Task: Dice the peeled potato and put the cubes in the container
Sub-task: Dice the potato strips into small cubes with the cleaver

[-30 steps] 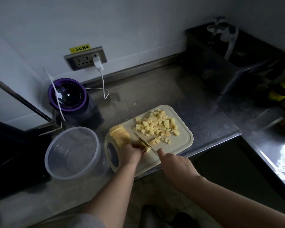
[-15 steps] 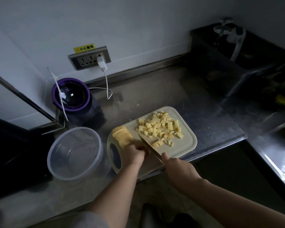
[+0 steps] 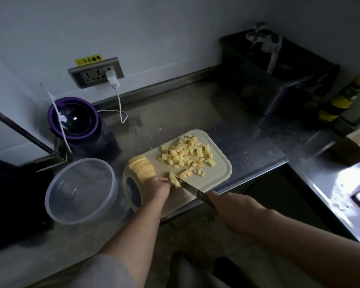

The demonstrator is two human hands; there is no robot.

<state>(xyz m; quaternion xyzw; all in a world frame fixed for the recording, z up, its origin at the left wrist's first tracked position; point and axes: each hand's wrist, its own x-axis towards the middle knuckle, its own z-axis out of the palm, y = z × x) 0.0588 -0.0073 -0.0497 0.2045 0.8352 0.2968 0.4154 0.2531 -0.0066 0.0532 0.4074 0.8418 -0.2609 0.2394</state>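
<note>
A pale cutting board lies on the steel counter. A heap of potato cubes covers its far half, and a stack of potato slices leans at its left end. My left hand holds down a few potato strips with curled fingers. My right hand grips a knife, whose blade tip rests against those strips. A clear round plastic container stands left of the board with nothing in it.
A purple-rimmed appliance stands behind the container, with a white charger cable plugged into the wall socket. A dark sink is at the back right. The counter's front edge runs just under the board; yellow-capped bottles stand far right.
The camera view shifted slightly. The knife blade has moved a little along the strips under my left hand, and more cut pieces lie beside it.
</note>
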